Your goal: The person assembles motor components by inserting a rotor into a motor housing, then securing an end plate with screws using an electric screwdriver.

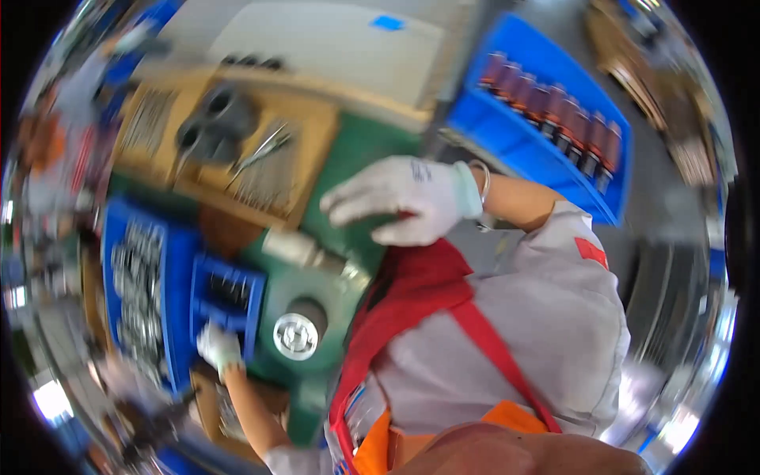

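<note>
My right hand (404, 202), in a white glove, hovers over the green bench top (380, 146) with its fingers stretched out and nothing in them. Below its fingertips lies a pale cylinder with a metal end (305, 250), blurred. Beside that stands a dark round part with a shiny, slotted metal face (297, 336). My left hand (218, 347), also gloved, reaches to the near end of a small divided blue bin (257, 297). Small dark pieces (229, 290) lie in the bin's far compartment. Blur and the bin hide the left fingers.
A larger blue bin (164, 293) of shiny metal parts stands at the left. Farther up, a wooden tray (321, 146) carries grey cylindrical parts (218, 123), thin rods and a pliers-like tool (265, 150). A blue crate (507, 131) holds several copper-coloured cylinders (554, 111).
</note>
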A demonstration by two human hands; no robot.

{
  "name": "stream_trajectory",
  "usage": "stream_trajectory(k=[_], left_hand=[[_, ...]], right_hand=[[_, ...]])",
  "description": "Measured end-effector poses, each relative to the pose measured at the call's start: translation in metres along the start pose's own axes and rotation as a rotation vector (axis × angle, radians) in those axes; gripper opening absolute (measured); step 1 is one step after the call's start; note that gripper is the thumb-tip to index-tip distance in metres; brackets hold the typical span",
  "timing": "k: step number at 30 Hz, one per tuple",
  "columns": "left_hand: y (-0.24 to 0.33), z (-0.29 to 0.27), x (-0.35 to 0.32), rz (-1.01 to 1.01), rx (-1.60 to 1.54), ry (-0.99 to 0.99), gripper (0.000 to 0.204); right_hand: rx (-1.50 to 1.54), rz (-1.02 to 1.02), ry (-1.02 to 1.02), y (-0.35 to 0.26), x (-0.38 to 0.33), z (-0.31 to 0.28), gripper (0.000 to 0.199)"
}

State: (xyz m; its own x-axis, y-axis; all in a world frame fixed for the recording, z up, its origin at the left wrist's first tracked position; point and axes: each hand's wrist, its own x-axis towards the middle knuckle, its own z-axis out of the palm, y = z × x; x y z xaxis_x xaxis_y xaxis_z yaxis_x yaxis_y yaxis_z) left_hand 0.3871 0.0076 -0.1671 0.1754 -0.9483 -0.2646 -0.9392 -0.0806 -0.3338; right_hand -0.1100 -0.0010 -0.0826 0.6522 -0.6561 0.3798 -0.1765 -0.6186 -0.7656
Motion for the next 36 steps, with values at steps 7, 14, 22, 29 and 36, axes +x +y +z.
stream_trajectory(k=[7,14,22,29,36], left_hand=[[-0.005,0.036,0.026,-0.042,-0.161,0.225,0.051],[0.01,0.001,0.005,-0.161,-0.489,0.2,0.04],[-0.002,0.011,0.003,-0.115,-0.476,0.305,0.021],[0.008,0.009,-0.014,-0.136,-0.453,0.491,0.011],[0.019,0.0,-0.022,-0.03,-0.746,0.678,0.029]], right_hand=[[-0.462,0.693,1.158,-0.031,-0.222,-0.198,0.034],[-0.837,1.543,1.068,0.068,-0.389,-0.226,0.048],[-1.057,2.054,0.821,0.11,-0.327,-0.198,0.078],[-0.988,1.696,0.867,0.133,-0.326,-0.19,0.073],[-0.52,1.572,1.345,0.125,-0.374,-0.21,0.08]])
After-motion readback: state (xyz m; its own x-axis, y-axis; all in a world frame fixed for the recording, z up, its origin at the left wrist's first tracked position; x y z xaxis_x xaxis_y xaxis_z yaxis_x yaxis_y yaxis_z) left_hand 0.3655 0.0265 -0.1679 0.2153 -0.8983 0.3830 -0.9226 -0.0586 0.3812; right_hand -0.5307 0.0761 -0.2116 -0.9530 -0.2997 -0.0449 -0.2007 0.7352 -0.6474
